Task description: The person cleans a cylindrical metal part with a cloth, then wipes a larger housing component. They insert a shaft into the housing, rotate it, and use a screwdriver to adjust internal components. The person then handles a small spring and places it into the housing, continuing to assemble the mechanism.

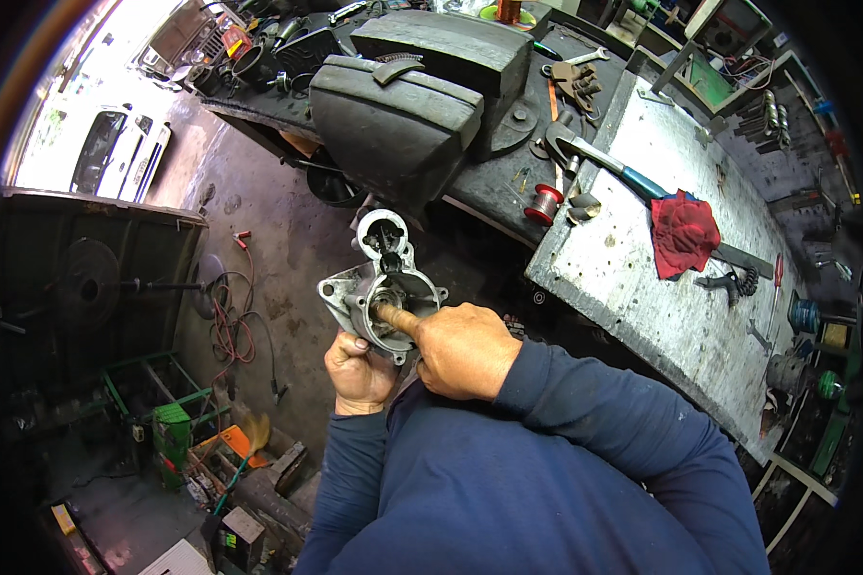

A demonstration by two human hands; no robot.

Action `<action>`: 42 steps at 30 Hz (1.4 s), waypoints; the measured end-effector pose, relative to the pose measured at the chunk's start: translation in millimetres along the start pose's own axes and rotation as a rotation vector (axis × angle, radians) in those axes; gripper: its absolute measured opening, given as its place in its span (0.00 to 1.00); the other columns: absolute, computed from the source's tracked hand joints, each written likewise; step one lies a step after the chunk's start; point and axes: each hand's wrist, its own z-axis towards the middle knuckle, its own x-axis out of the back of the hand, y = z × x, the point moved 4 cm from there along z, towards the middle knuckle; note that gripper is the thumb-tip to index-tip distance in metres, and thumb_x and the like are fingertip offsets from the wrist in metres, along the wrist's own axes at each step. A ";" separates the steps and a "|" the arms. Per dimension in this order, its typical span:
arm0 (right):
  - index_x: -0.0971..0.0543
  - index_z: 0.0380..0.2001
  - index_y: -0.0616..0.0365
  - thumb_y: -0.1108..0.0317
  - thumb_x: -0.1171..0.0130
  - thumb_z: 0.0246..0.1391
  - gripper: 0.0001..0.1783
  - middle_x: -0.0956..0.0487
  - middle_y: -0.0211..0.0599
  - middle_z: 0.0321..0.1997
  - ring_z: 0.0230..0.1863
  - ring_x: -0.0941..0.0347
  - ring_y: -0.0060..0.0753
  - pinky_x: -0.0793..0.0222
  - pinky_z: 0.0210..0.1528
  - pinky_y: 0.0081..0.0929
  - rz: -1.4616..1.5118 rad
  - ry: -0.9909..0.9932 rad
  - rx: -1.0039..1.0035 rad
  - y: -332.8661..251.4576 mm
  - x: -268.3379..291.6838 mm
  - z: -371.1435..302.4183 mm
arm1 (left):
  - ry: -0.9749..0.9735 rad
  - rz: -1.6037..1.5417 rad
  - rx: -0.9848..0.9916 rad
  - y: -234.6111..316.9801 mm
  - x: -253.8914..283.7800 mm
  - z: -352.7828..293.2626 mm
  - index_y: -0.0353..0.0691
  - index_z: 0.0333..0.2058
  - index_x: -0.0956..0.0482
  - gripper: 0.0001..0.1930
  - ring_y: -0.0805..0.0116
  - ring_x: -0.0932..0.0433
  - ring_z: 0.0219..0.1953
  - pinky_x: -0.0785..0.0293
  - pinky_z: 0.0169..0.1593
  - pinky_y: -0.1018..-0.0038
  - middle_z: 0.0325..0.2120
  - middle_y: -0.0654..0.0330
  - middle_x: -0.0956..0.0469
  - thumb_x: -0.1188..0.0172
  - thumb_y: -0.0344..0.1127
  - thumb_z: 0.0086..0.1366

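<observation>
A cast metal starter motor housing [423, 290] is held up in front of my body, with a round cup-shaped opening at its top and a wider open bowl below. My left hand [360, 376] is closed round its lower left side, the thumb against the rim. The index finger of my right hand [466, 347] is stretched into the bowl and touches the inner bore, where dark grease shows. The other right fingers are curled and partly hidden, with no tool visible in that hand.
A large black bench vise [403, 120] stands ahead on the workbench. To the right, a worn metal-topped table [633, 278] carries a red cloth [685, 235], a blue-handled hammer [609, 165] and small parts. A wire spool [544, 204] sits nearby. Red cables [232, 331] lie on the floor at left.
</observation>
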 end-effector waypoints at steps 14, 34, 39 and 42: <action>0.32 0.75 0.45 0.66 0.35 0.52 0.44 0.14 0.49 0.28 0.28 0.15 0.54 0.20 0.30 0.47 -0.262 0.141 0.012 15.5 -1.9 -2.4 | -0.036 -0.032 0.006 -2.7 -10.3 5.2 0.32 0.63 0.23 0.37 0.50 0.20 0.61 0.30 0.72 0.51 0.58 0.47 0.18 0.46 0.34 0.50; 0.30 0.72 0.58 0.64 0.34 0.60 0.38 0.28 0.69 0.66 0.67 0.28 0.68 0.31 0.70 0.47 -0.072 1.569 -1.327 392.5 73.2 -485.3 | 0.402 0.374 -0.130 -9.9 -22.3 -14.3 0.26 0.64 0.26 0.35 0.37 0.30 0.69 0.34 0.73 0.40 0.66 0.39 0.27 0.40 0.38 0.57; 0.33 0.75 0.54 0.60 0.34 0.60 0.41 0.32 0.67 0.71 0.72 0.34 0.68 0.37 0.75 0.49 -0.158 1.570 -1.469 460.4 60.5 -555.8 | 0.325 0.430 -0.122 -47.7 -45.2 14.5 0.29 0.65 0.26 0.34 0.39 0.30 0.69 0.34 0.73 0.41 0.67 0.43 0.26 0.42 0.42 0.61; 0.36 0.76 0.57 0.60 0.32 0.59 0.45 0.30 0.69 0.70 0.71 0.32 0.68 0.35 0.74 0.49 -0.218 1.496 -1.507 494.5 74.5 -572.8 | 0.291 0.452 -0.114 -65.4 -59.0 26.9 0.32 0.66 0.27 0.34 0.41 0.29 0.69 0.33 0.73 0.41 0.67 0.44 0.26 0.43 0.44 0.64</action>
